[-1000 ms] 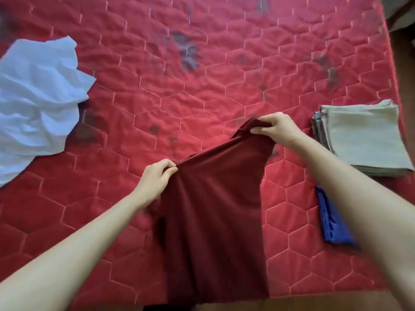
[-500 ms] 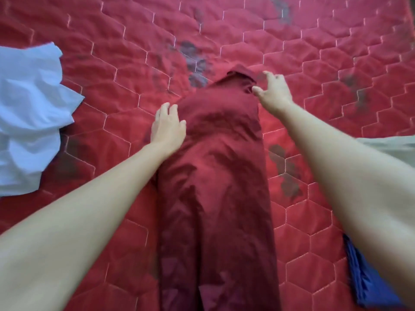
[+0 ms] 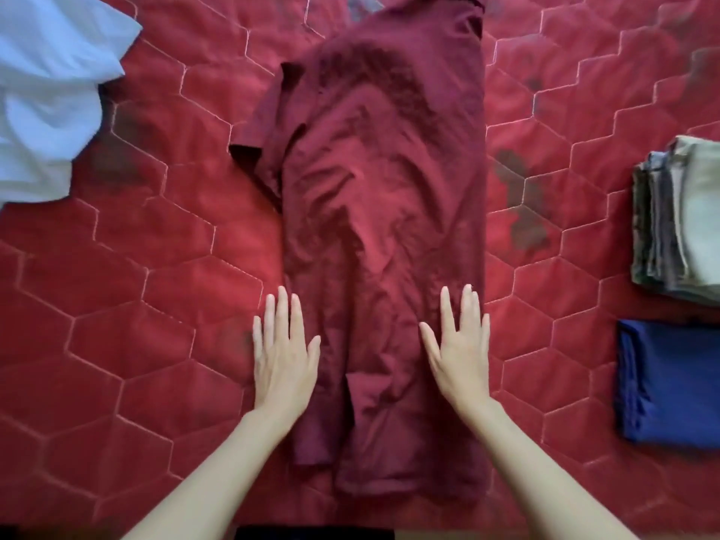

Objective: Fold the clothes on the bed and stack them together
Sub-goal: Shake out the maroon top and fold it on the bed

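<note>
A dark maroon cotton shirt (image 3: pixel 383 235), folded lengthwise into a long strip, is laid on the red quilted bed cover (image 3: pixel 156 305) with hexagon stitching. Its lower part is flanked by 2 hands. The left hand (image 3: pixel 282 356) is laid flat with straight fingers on the shirt's left edge, partly on the cover. The right hand (image 3: pixel 459 350) is pressed flat, fingers spread, on the right side. 1 short sleeve sticks out at the upper left. A crumpled white garment (image 3: pixel 46 91) is seen far left; a stack of folded grey-green clothes (image 3: pixel 680 220) and a folded blue cloth (image 3: pixel 670 383) lie at the right.

red quilted bedspread (image 3: pixel 156 305) — hexagon stitching, dark stains (image 3: pixel 522 212)
</note>
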